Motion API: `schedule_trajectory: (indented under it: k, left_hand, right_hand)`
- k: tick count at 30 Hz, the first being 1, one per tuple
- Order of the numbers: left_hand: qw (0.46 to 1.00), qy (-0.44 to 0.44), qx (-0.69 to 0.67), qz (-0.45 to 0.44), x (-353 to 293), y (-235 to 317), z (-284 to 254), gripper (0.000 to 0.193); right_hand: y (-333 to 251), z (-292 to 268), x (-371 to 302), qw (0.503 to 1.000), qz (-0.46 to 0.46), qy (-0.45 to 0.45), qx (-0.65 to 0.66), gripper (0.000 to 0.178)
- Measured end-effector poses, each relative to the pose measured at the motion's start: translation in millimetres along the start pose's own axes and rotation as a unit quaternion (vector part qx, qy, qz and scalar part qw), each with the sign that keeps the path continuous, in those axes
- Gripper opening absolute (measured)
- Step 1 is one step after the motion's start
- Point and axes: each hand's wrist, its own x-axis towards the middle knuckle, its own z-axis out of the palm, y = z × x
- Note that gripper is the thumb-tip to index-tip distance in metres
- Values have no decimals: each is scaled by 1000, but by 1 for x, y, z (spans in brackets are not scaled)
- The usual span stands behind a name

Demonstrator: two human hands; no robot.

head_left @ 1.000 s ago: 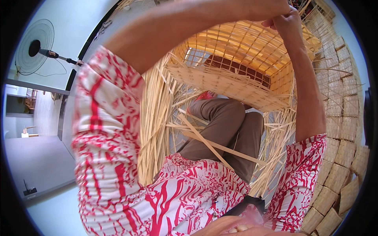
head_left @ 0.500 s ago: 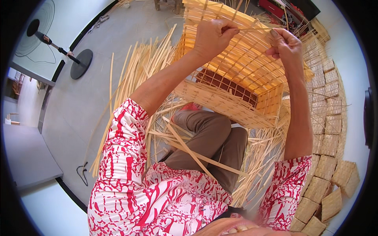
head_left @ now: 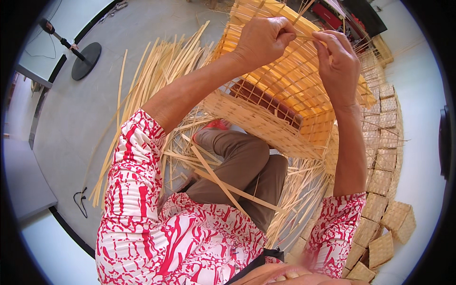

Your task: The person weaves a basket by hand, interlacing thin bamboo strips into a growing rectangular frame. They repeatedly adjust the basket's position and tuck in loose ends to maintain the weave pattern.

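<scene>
A large half-woven bamboo basket [head_left: 280,102] lies tilted over my knees, its open frame of thin yellow slats facing me. My left hand [head_left: 263,40] is raised over the frame's upper part, fingers pinched on a thin bamboo strip [head_left: 304,37]. My right hand [head_left: 339,64] is just to the right of it, fingertips on the same strip where it crosses the upright slats. Both forearms come out of red-and-white patterned sleeves.
Loose bamboo strips [head_left: 147,90] fan out over the grey floor at my left and under my legs. Stacks of small finished woven boxes [head_left: 387,161] line the right side. A round black stand base [head_left: 86,61] sits at the far left.
The view has tilted down and my arms now sit lower in the picture. Both hands have come together on the strip at the frame's top. The basket has stayed in place.
</scene>
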Motion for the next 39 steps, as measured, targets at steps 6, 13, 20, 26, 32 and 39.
schedule_trajectory:
  k: [6,13,20,26,32,39]
  left_hand:
    - [998,-5,20,54,2,6,-4,11]
    - [988,98,49,106,15,19,-18,11]
    - [976,-50,158,144,56,28,-31,13]
    - [969,-74,139,192,72,17,-30,11]
    - [980,-92,87,156,69,16,-31,9]
    - [982,-117,89,116,66,22,-41,12]
  right_hand:
    - [-3,4,2,998,30,-44,-27,8]
    - [3,5,5,1000,6,1,7,3]
    - [-3,11,8,996,21,20,-86,5]
    - [-3,19,4,989,-21,32,-144,8]
    - [1,25,-6,987,-46,54,-144,6]
    - [4,33,-21,989,-52,95,-97,16]
